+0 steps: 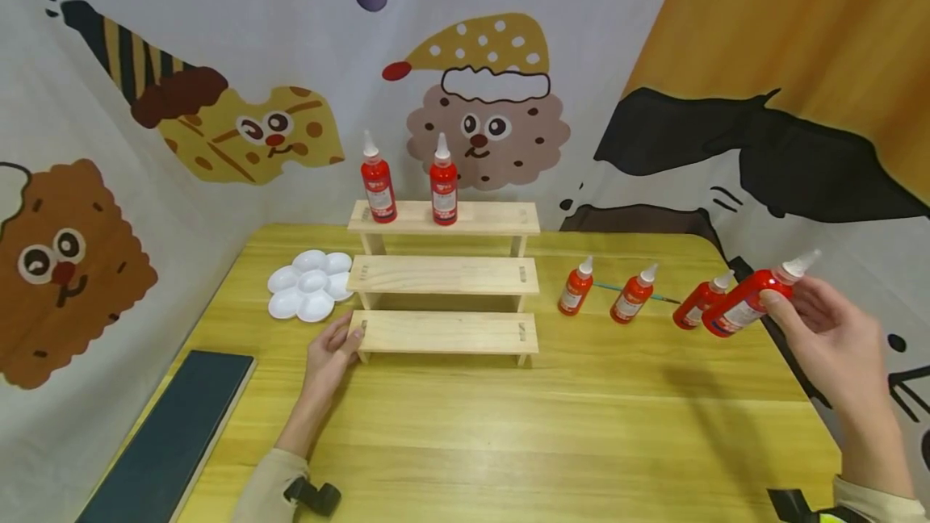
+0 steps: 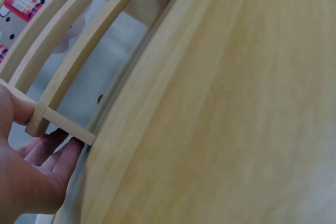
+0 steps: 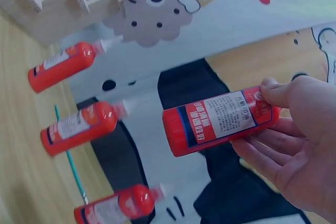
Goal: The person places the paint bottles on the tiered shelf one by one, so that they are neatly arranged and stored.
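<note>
My right hand (image 1: 835,337) grips a red paint bottle (image 1: 739,315) by its upper part, tilted in the air above the table's right side. In the right wrist view the held bottle (image 3: 223,121) shows its label, thumb on one side and fingers on the other. My left hand (image 1: 330,361) holds the left end of the lowest step of a wooden three-step rack (image 1: 443,333), thumb on top and fingers beside its leg. Two red bottles (image 1: 445,188) stand on the rack's top step, left and middle. Three more bottles (image 1: 632,297) stand on the table right of the rack.
A white flower-shaped palette (image 1: 312,282) lies left of the rack. A thin teal paintbrush (image 1: 606,286) lies behind the standing bottles. At the table's left edge is a dark flat board (image 1: 174,426). A cartoon-printed cloth (image 1: 291,39) hangs behind the table.
</note>
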Motion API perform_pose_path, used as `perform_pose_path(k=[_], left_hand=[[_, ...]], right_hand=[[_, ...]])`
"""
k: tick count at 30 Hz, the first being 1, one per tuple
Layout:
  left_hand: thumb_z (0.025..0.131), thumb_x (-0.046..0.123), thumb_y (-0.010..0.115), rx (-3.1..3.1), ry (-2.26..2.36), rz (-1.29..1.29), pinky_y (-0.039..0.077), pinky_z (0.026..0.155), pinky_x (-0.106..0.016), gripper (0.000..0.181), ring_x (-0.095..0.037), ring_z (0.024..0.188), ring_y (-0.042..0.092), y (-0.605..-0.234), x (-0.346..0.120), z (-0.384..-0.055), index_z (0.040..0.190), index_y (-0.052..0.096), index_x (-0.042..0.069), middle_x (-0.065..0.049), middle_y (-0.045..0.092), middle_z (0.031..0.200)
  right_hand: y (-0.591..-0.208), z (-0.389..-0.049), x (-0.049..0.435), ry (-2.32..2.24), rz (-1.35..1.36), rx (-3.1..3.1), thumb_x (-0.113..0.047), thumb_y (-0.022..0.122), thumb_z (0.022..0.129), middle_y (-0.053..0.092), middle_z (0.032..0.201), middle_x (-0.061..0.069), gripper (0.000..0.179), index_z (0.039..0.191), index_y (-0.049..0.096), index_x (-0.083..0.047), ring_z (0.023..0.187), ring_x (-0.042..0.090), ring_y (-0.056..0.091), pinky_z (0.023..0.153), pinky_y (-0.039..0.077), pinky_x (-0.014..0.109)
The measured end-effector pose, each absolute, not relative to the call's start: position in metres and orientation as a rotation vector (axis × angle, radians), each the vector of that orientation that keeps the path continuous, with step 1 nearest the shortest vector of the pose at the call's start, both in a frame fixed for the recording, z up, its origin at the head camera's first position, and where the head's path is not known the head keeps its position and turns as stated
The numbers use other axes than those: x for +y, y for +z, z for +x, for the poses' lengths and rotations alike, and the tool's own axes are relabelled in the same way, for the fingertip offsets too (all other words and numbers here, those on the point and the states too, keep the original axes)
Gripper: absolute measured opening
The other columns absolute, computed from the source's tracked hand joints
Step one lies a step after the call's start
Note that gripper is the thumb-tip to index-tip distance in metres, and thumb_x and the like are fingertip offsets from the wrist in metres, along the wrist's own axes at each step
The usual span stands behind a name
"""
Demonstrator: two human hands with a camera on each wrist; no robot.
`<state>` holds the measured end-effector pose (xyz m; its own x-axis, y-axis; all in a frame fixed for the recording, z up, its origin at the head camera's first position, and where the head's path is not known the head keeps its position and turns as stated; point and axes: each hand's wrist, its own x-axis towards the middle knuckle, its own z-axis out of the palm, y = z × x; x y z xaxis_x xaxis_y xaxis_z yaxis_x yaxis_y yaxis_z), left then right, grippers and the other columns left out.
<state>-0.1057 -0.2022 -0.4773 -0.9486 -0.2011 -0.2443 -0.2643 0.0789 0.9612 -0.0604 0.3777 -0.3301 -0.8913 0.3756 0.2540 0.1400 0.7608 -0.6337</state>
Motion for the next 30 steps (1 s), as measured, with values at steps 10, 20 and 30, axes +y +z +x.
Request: perform_pose_path(k=[10,20,30], left_hand=[[0.102,0.02,0.061,2.274,2.037,-0.499,0.054,0.08,-0.011,0.055,-0.002,0.104,0.064,-0.477,-0.202,-0.105,0.152,0.043,0.006,-0.025,0.051,0.149],[0.103,0.02,0.062,2.286,2.033,-0.489,0.054,0.081,-0.011,0.054,-0.008,0.11,0.064,-0.476,-0.202,-0.105,0.152,0.044,0.006,-0.024,0.051,0.149],[0.102,0.023,0.062,2.29,2.045,-0.489,0.055,0.081,-0.012,0.055,-0.005,0.106,0.064,-0.48,-0.202,-0.106,0.152,0.044,0.007,-0.025,0.052,0.148]], right_hand=[[-0.307,-0.084,0.35,1.03,-0.125,-2.476,-0.028,0.067,0.099,0.052,0.112,-0.033,0.051,0.143,0.055,-0.007,0.099,-0.015,0.05,0.081,0.039,-0.006],[-0.292,-0.112,0.311,1.087,0.075,-2.417,-0.021,0.071,0.097,0.056,0.112,-0.033,0.045,0.138,0.06,-0.006,0.101,-0.012,0.055,0.084,0.042,-0.003],[-0.287,-0.146,0.276,1.17,0.18,-2.319,-0.023,0.073,0.095,0.068,0.114,-0.016,0.043,0.135,0.064,-0.008,0.098,-0.008,0.06,0.087,0.047,0.003]])
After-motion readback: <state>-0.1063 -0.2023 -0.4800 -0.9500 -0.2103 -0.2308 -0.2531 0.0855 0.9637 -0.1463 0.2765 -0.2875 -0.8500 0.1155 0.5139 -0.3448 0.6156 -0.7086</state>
